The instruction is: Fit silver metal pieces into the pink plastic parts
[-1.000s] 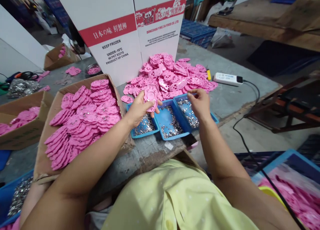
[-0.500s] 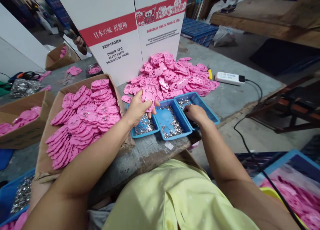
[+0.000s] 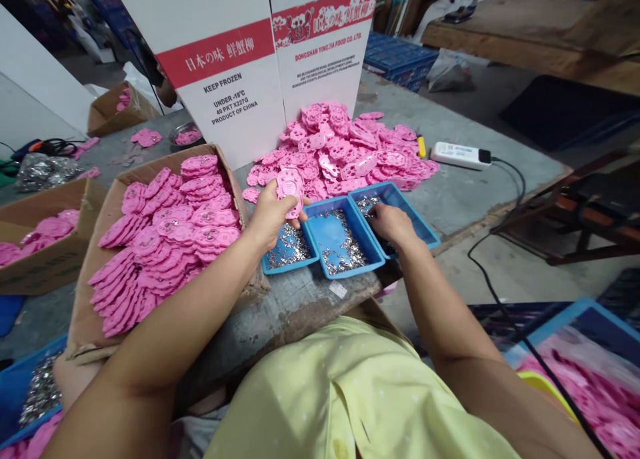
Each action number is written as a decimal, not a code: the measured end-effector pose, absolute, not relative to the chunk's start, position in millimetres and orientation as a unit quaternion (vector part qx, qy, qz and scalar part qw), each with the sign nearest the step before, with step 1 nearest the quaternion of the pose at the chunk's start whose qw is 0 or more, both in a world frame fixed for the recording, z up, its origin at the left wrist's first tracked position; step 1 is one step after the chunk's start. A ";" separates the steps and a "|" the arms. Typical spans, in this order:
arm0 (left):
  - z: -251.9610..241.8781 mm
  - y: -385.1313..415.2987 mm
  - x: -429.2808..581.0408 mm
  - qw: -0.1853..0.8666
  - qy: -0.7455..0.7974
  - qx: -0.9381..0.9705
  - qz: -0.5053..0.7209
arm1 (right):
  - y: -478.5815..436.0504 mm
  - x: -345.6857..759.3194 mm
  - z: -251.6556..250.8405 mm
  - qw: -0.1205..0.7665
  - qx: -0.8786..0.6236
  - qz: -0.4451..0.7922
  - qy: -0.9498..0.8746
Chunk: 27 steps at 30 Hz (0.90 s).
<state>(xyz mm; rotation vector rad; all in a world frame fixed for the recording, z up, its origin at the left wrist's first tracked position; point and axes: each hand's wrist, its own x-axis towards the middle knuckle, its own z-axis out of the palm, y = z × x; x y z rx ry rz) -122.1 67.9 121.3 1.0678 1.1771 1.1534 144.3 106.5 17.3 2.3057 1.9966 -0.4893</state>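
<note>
My left hand [image 3: 270,218] grips a pink plastic piece [image 3: 290,187] between thumb and fingers, its moulded face with holes turned up. Below it stands a blue tray [image 3: 293,267] of small shiny metal parts. A second blue tray [image 3: 327,236] of such parts sits in the middle. My right hand [image 3: 393,224] dips into the third blue tray [image 3: 425,229], fingers bent together over the metal bits; whatever lies between the fingertips is too small to make out. Behind the trays rises a heap of loose pink pieces [image 3: 345,149].
A cardboard box [image 3: 83,292] with stacked pink pieces stands at my left. A tall white printed carton [image 3: 225,119] backs the heap. On the right lie a white power strip [image 3: 461,155] with a black cable and a yellow-handled tool [image 3: 421,146]. A person's hand shows behind the carton.
My left hand has shifted slightly left and down with the pink piece, which is tilted differently. My right hand remains in the right tray, its fingers moved slightly.
</note>
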 end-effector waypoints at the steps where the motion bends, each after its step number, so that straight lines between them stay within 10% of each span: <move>1: 121.6 67.8 -121.9 0.555 0.500 0.451 0.488 | 106.9 144.8 16.9 0.017 0.746 -0.159 0.647; 16: 122.6 67.0 -121.8 0.555 0.507 0.449 0.483 | 112.3 150.0 12.8 -0.131 0.772 -0.174 0.598; 27: 118.4 67.8 -121.7 0.592 0.472 0.438 0.485 | 101.5 137.9 47.6 -0.524 0.599 -0.383 0.469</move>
